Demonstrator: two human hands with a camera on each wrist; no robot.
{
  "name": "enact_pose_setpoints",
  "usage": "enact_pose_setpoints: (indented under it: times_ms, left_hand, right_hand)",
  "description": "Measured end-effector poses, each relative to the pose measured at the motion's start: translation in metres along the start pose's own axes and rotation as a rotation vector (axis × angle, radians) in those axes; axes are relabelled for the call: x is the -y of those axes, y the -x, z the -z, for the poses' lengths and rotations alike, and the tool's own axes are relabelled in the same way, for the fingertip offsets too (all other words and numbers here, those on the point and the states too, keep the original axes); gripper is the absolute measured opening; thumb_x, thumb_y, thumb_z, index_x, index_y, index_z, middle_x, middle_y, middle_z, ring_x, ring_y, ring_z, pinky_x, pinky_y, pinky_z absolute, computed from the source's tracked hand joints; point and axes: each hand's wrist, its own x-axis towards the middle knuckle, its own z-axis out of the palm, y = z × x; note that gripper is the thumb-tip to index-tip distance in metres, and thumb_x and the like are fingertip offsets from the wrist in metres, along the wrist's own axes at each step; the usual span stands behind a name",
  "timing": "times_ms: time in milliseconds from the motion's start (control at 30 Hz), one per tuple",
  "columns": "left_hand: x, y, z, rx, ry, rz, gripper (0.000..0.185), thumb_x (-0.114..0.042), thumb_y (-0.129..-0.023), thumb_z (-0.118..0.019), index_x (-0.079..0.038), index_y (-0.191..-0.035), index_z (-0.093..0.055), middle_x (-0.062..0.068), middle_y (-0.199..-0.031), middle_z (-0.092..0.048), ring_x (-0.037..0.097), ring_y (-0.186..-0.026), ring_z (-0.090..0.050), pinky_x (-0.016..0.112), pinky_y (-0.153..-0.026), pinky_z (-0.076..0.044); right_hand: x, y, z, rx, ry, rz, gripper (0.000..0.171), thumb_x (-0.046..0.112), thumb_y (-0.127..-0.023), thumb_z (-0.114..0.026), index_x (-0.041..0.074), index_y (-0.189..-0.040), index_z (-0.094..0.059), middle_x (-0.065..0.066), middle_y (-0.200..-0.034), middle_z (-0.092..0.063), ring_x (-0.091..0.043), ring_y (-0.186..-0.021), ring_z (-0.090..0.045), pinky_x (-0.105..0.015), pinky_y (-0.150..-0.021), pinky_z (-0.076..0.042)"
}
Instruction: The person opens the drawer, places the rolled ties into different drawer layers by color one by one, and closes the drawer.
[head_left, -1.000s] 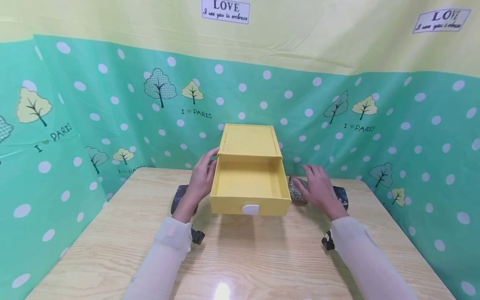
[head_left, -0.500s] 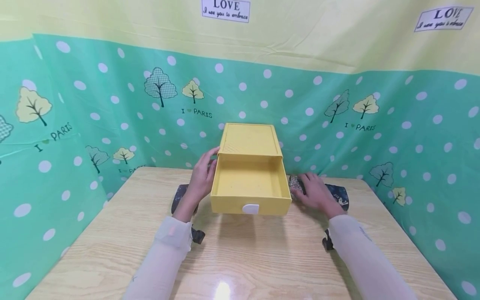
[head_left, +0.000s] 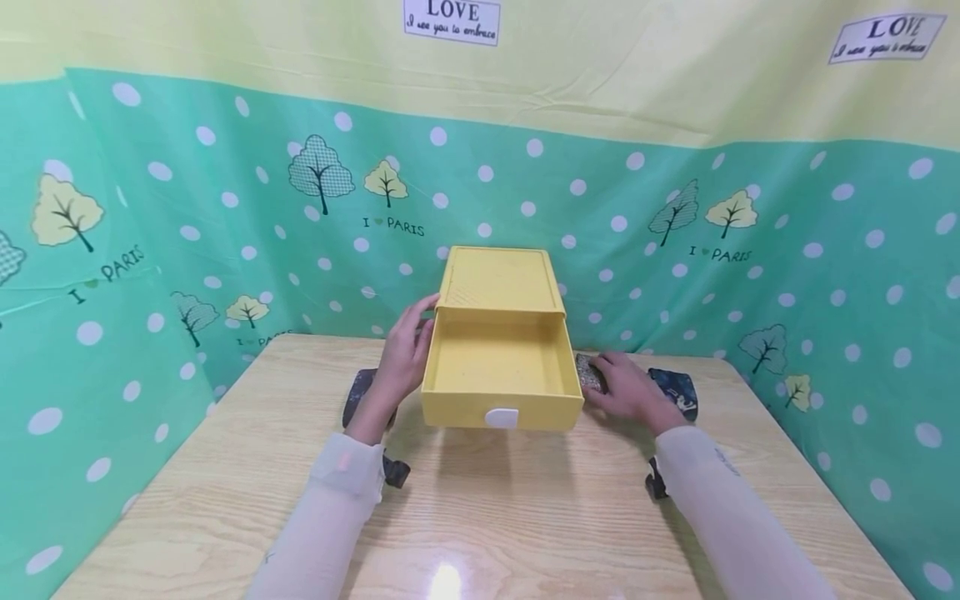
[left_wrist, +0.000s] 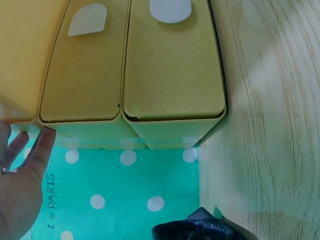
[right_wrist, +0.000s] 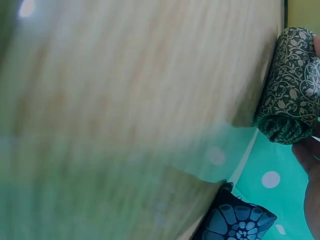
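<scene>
Here, a person sits at a wooden table (head_left: 480, 517) with a yellow drawer box (head_left: 498, 283) at its far edge; the top drawer (head_left: 501, 371) is pulled out toward them and looks empty. The left hand (head_left: 405, 354) rests flat against the box's left side, fingers straight. The right hand (head_left: 626, 387) lies over a patterned fabric roll (head_left: 590, 372) just beside the drawer's right wall, fingers curled around it; the right wrist view shows the roll (right_wrist: 293, 85) lying on the table, pressed close to the box. A dark blue cloth (head_left: 677, 390) lies near it, further right, and another dark cloth (head_left: 358, 393) is half hidden behind the left wrist.

Likely risks: the roll sits tight against the drawer wall, so lifting it could catch the rim and nudge the drawer or shift the light box. A loose hold might let the rolled fabric unwind. The open drawer, sticking far out, could tip the box forward if pressed down.
</scene>
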Motion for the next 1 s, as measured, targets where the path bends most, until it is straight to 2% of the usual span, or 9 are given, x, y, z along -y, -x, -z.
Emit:
enact_pose_setpoints:
  times_ms: [133,233,367,467,567,767,1000]
  left_hand:
    - [0.000,0.000,0.001,0.002,-0.002,0.011,0.041,-0.011,-0.110,-0.044,-0.009,-0.151,-0.046,0.018,-0.136,-0.056,0.034,-0.120,-0.062,0.041,-0.094,-0.059]
    - [-0.001,0.000,0.001,0.003,-0.003,0.018,0.042,-0.010,-0.110,-0.045,-0.009,-0.151,-0.047,0.017,-0.136,-0.056,0.034,-0.120,-0.062,0.041,-0.094,-0.060]
    - [-0.001,0.000,0.001,0.005,-0.005,0.021,0.042,-0.013,-0.110,-0.044,-0.010,-0.152,-0.046,0.017,-0.136,-0.056,0.033,-0.119,-0.062,0.041,-0.094,-0.060]
    - [-0.001,0.000,0.001,0.004,-0.007,0.020,0.042,-0.016,-0.111,-0.043,-0.010,-0.152,-0.046,0.017,-0.137,-0.056,0.033,-0.119,-0.063,0.040,-0.093,-0.060]
    - [-0.001,0.000,0.000,0.003,-0.007,0.017,0.042,-0.016,-0.111,-0.043,-0.010,-0.152,-0.046,0.017,-0.136,-0.056,0.034,-0.118,-0.063,0.041,-0.093,-0.060]
    - [-0.001,0.000,0.000,-0.001,-0.005,0.016,0.041,-0.015,-0.111,-0.043,-0.011,-0.152,-0.046,0.017,-0.136,-0.056,0.034,-0.118,-0.063,0.042,-0.094,-0.060]
    - [0.000,0.000,-0.001,0.004,-0.010,0.011,0.042,-0.017,-0.111,-0.043,-0.010,-0.152,-0.046,0.017,-0.137,-0.055,0.034,-0.119,-0.063,0.042,-0.093,-0.060]
  right_hand:
    - [0.001,-0.002,0.001,0.027,0.010,0.013,0.081,0.044,-0.088,-0.076,-0.004,-0.147,-0.049,-0.024,-0.143,-0.049,-0.040,-0.127,-0.051,-0.058,-0.105,-0.049]
    - [0.001,-0.003,0.003,0.052,0.018,0.019,0.081,0.034,-0.083,-0.081,-0.003,-0.148,-0.049,-0.023,-0.143,-0.049,-0.040,-0.130,-0.050,-0.058,-0.108,-0.046]
    - [0.001,-0.007,0.005,0.085,0.009,0.007,0.078,0.009,-0.077,-0.076,0.004,-0.149,-0.049,-0.018,-0.146,-0.049,-0.037,-0.133,-0.047,-0.058,-0.111,-0.044]
    - [0.000,-0.010,0.005,0.103,0.004,-0.006,0.079,-0.002,-0.072,-0.072,0.009,-0.147,-0.051,-0.014,-0.145,-0.050,-0.035,-0.132,-0.048,-0.058,-0.111,-0.044]
    - [0.000,-0.012,0.004,0.098,0.035,0.017,0.072,-0.003,-0.071,-0.073,0.008,-0.140,-0.056,-0.014,-0.139,-0.053,-0.036,-0.129,-0.051,-0.059,-0.109,-0.046]
    - [-0.003,-0.017,0.002,0.050,0.146,0.103,0.060,0.006,-0.069,-0.081,0.004,-0.125,-0.060,-0.016,-0.129,-0.057,-0.037,-0.121,-0.053,-0.054,-0.107,-0.048]
    - [-0.003,-0.018,0.001,0.034,0.183,0.128,0.043,0.007,-0.079,-0.077,0.004,-0.118,-0.059,-0.016,-0.123,-0.060,-0.037,-0.115,-0.055,-0.054,-0.102,-0.051]
